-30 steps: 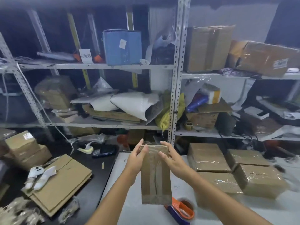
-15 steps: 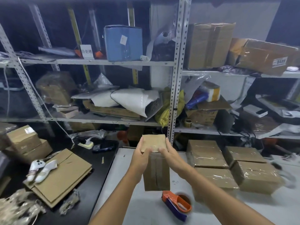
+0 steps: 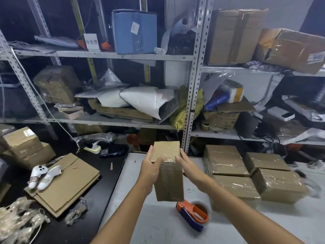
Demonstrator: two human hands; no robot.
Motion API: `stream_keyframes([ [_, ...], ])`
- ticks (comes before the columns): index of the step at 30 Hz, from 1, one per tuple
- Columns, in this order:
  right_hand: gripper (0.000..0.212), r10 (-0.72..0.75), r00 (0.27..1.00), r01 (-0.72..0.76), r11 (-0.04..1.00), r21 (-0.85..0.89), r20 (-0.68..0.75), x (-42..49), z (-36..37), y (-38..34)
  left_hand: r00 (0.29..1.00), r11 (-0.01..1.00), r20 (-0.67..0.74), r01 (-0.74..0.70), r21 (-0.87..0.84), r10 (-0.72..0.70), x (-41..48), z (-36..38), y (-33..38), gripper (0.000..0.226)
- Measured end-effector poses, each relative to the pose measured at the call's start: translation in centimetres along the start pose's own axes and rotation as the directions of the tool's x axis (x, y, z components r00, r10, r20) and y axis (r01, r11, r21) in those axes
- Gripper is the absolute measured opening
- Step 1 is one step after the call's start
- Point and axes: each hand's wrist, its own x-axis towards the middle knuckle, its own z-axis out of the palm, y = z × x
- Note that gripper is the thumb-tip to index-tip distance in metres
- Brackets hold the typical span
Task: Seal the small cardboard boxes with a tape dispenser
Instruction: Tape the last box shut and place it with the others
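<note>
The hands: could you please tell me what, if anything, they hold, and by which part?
A small cardboard box: the left hand holds its upper left edge, the right hand its upper right edge.

Matt board, glossy film, smooth plastic, painted metal.
The small cardboard box (image 3: 169, 182) is seen as matt brown board, with glossy, wrinkled clear tape (image 3: 168, 155) laid over its upper face. The tape dispenser (image 3: 192, 215) is moulded in smooth orange and blue plastic. The table (image 3: 154, 226) is surfaced in matt pale grey, and the shelf upright (image 3: 194, 81) is formed of perforated grey metal.
</note>
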Motion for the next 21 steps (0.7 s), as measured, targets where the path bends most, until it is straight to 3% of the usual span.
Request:
stream_keyframes([
  [8,0.064,0.029,0.997,-0.029,1.000,-0.007,-0.071,1.2,-0.1,2.2,0.996,0.996,0.084,0.005,0.094,-0.013,1.4,1.4,-0.8,0.083],
  [13,0.052,0.108,0.983,-0.092,0.990,0.111,-0.148,1.6,-1.3,2.9,0.977,0.993,0.189,0.106,-0.045,-0.095,2.9,1.6,-0.8,0.070],
  [21,0.059,0.054,0.995,-0.054,0.999,0.008,-0.086,1.8,-0.7,3.3,0.982,0.990,0.140,0.114,0.086,-0.125,3.5,2.5,-2.8,0.057],
])
